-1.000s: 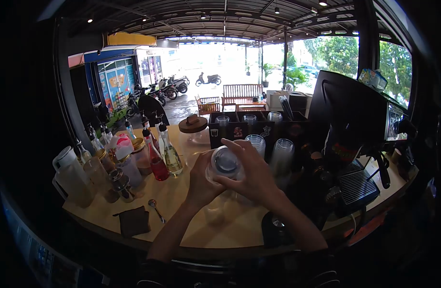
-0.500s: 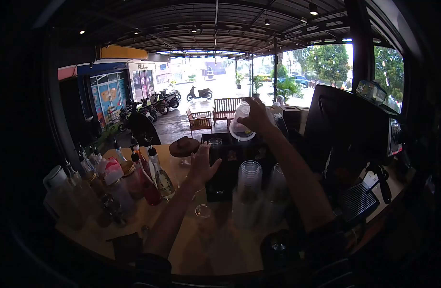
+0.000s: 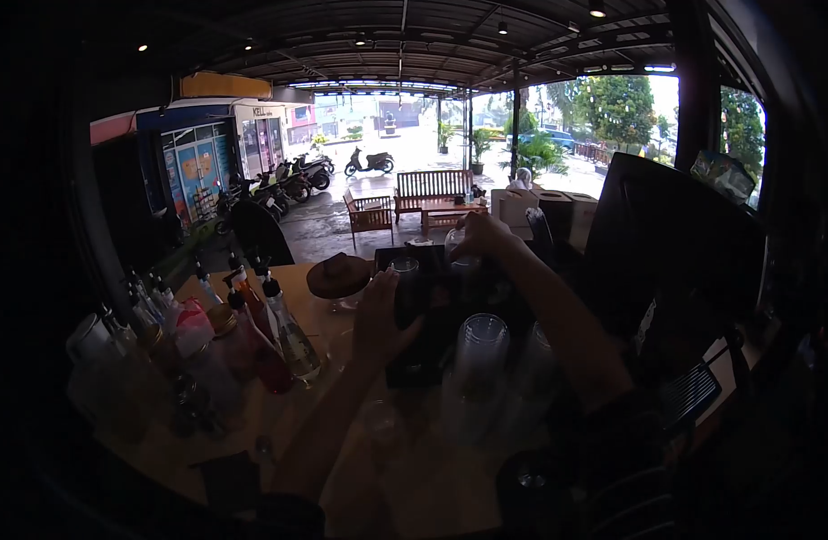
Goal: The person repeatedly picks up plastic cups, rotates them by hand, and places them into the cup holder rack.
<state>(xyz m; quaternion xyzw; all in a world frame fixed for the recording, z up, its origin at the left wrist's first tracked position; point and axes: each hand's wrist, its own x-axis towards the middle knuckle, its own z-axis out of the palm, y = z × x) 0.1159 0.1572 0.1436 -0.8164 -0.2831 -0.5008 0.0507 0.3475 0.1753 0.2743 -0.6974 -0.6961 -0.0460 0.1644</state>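
**Right hand grips a clear cup above a black box on a dim counter**

At the lower left of the frame, a dark cloth (image 3: 229, 481) lies on the wooden counter (image 3: 423, 490), while a round black object (image 3: 529, 470) sits at lower right of centre. A small clear container (image 3: 380, 418) stands between the forearms, its details lost in shadow.

Just right of centre rise stacks of clear cups (image 3: 482, 360). At left, pump bottles (image 3: 295, 346), one holding red liquid, crowd beside jars and a pale pitcher (image 3: 91, 346); a pink-and-white item (image 3: 193, 322) rests among them.

The left hand (image 3: 378, 326) is raised near the centre, its fingers pointing up and close together, the thumb apart, with nothing visible in its grasp. It is near a wooden lid (image 3: 340, 275) and a glass (image 3: 404, 265) at the black box (image 3: 416, 364); whether it touches either is unclear.

Farther out, the right hand (image 3: 476, 238) curls its fingers and thumb around the clear cup (image 3: 461, 262), which is at the far side of the box. Whether the cup touches the box cannot be told.

A large dark machine (image 3: 679, 238) fills the right side. Beyond the counter are a wooden chair (image 3: 371, 218), a bench (image 3: 421, 191), a scooter (image 3: 369, 162) and, at upper right, trees (image 3: 621, 112).
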